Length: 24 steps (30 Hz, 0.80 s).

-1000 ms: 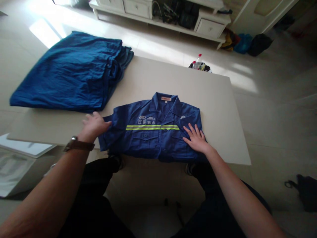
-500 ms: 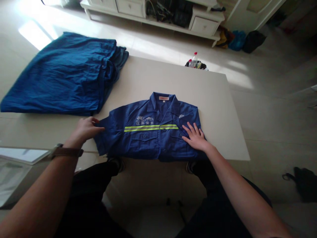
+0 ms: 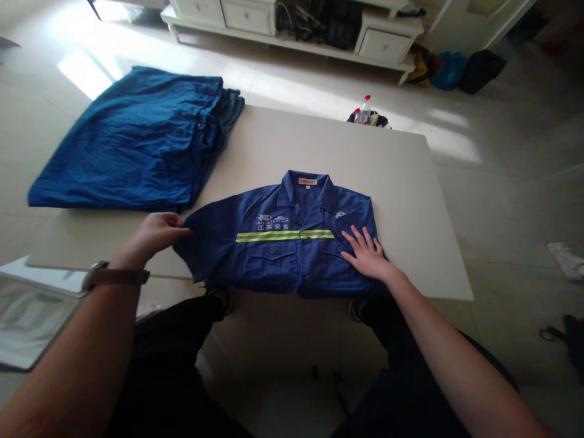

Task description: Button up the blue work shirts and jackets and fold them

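Observation:
A blue work shirt [image 3: 283, 243] with a yellow reflective stripe lies folded, collar away from me, near the front edge of a white table [image 3: 401, 201]. My left hand [image 3: 155, 234], with a brown watch at the wrist, pinches the tip of the shirt's left sleeve, which sticks out sideways. My right hand [image 3: 367, 254] lies flat with fingers spread on the shirt's right chest pocket area, pressing it down.
A pile of blue cloth [image 3: 137, 140] covers the table's back left corner. A white cabinet [image 3: 292, 24] stands against the far wall, with bags beside it. A bottle [image 3: 365, 111] shows behind the table. White paper or a box [image 3: 31, 304] sits low at my left.
My left hand has gone from lying open on the sleeve to pinching its edge and drawing it outward to the left. The right hand has stayed flat on the shirt.

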Motion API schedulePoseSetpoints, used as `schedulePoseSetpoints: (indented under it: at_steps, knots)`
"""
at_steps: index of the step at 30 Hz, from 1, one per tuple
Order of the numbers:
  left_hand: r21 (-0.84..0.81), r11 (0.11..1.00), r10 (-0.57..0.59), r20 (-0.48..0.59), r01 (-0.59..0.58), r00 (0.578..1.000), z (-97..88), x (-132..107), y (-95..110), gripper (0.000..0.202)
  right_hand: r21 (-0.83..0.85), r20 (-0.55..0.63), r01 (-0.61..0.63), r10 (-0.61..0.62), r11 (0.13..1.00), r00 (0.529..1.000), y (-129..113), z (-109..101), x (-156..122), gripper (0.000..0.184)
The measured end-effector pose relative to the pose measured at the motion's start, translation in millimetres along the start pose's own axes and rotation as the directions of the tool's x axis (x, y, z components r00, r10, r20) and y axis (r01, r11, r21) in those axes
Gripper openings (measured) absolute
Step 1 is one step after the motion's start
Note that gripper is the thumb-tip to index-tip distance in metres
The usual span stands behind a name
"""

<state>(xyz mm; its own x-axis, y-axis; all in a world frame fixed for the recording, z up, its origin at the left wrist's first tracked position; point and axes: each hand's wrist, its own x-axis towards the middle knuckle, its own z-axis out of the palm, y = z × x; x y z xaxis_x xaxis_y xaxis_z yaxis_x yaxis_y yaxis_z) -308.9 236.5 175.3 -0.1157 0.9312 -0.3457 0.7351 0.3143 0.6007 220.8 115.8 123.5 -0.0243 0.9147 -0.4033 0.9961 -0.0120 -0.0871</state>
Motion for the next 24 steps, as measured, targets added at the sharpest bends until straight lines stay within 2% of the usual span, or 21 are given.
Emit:
schedulePoseSetpoints:
  at_steps: [2, 4, 6, 7, 8, 10, 11, 12, 14, 16, 18, 20, 24]
  knots:
    - [-0.135, 0.990, 0.044, 0.029, -0.040, 0.999, 5.1, -16, 26, 0.033, -0.001, -0.013, 0.000, 0.000, 1.000, 1.000, 0, 2, 0, 0.067]
    - [-0.239, 0.958, 0.181, 0.068, -0.160, 0.981, 16.3, -32, 52, 0.040, 0.003, -0.017, 0.002, -0.002, 1.000, 1.000, 1, 3, 0, 0.068]
    - [-0.297, 0.928, 0.299, 0.239, -0.223, 0.924, 30.9, -44, 70, 0.050, 0.007, -0.021, 0.007, -0.007, 1.000, 1.000, 2, 5, 1, 0.068]
    - [-0.305, 0.919, 0.339, 0.295, -0.248, 0.893, 38.3, -47, 76, 0.053, 0.007, -0.026, 0.010, -0.010, 1.000, 1.000, 3, 5, 1, 0.068]
    - [-0.296, 0.915, 0.363, 0.309, -0.274, 0.879, 45.4, -48, 78, 0.054, 0.007, -0.033, 0.013, -0.013, 1.000, 0.999, 4, 6, 1, 0.067]
    - [-0.199, 0.911, 0.400, 0.214, -0.362, 0.891, 58.3, -45, 75, 0.052, 0.007, -0.043, 0.020, -0.020, 1.000, 0.999, 5, 7, 1, 0.068]
    - [-0.120, 0.903, 0.429, 0.164, -0.414, 0.888, 64.7, -43, 70, 0.052, 0.007, -0.044, 0.023, -0.023, 1.000, 0.999, 6, 7, 2, 0.068]
    - [-0.036, 0.883, 0.467, 0.161, -0.467, 0.870, 71.3, -42, 64, 0.053, 0.006, -0.042, 0.023, -0.023, 1.000, 0.999, 6, 8, 2, 0.068]
    - [0.105, 0.817, 0.519, 0.293, -0.567, 0.803, 86.0, -42, 51, 0.061, 0.004, -0.030, 0.016, -0.016, 1.000, 0.999, 6, 8, 2, 0.068]
    - [0.211, 0.758, 0.495, 0.429, -0.617, 0.755, 101.1, -46, 40, 0.073, 0.002, -0.018, 0.006, -0.006, 1.000, 1.000, 5, 7, 3, 0.068]
    - [0.306, 0.723, 0.456, 0.461, -0.619, 0.761, 113.2, -50, 32, 0.079, 0.005, -0.009, 0.004, -0.004, 1.000, 1.000, 5, 6, 3, 0.068]
    - [0.379, 0.693, 0.453, 0.432, -0.613, 0.780, 119.2, -53, 28, 0.078, 0.009, 0.000, 0.012, -0.012, 1.000, 1.000, 5, 5, 2, 0.069]
    - [0.450, 0.648, 0.486, 0.377, -0.615, 0.788, 117.3, -46, 28, 0.074, 0.014, 0.009, 0.013, -0.013, 1.000, 1.000, 7, 2, 3, 0.068]
